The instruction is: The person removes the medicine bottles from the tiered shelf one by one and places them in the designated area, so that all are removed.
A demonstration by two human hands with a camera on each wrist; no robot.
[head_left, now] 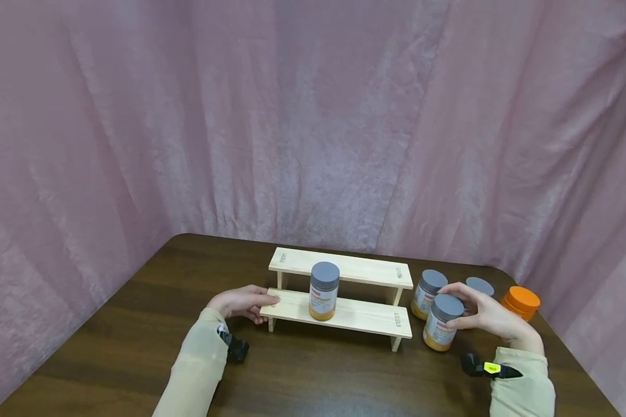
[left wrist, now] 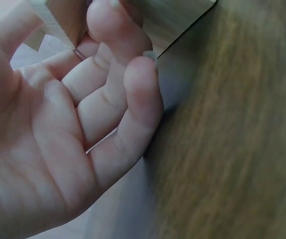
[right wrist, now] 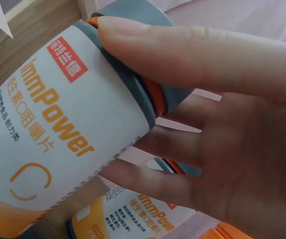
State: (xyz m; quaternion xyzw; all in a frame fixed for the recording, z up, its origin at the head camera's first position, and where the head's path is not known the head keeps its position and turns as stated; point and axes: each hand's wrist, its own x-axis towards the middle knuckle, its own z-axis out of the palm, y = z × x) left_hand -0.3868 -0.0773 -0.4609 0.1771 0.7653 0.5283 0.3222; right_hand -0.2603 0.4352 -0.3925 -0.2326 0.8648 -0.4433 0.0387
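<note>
A two-tier wooden shelf (head_left: 365,317) stands mid-table. My left hand (head_left: 240,302) pinches the left end of its lower board, thumb on top and fingers curled beneath, as the left wrist view also shows. On that board a supplement bottle (head_left: 323,296) with a grey lid stands upright, left of the middle. To the right of the shelf, my right hand (head_left: 487,315) grips a second grey-lidded supplement bottle (head_left: 439,331) around its lid. The label of this bottle (right wrist: 58,109) reads "ImmPower" in the right wrist view, with the thumb across the lid's edge.
Behind the held bottle stands another grey-lidded bottle (head_left: 423,300). A further grey lid (head_left: 480,285) shows past the right hand, and an orange-lidded container (head_left: 521,300) is at the far right. Pink curtains (head_left: 344,127) hang behind the dark wooden table (head_left: 318,382).
</note>
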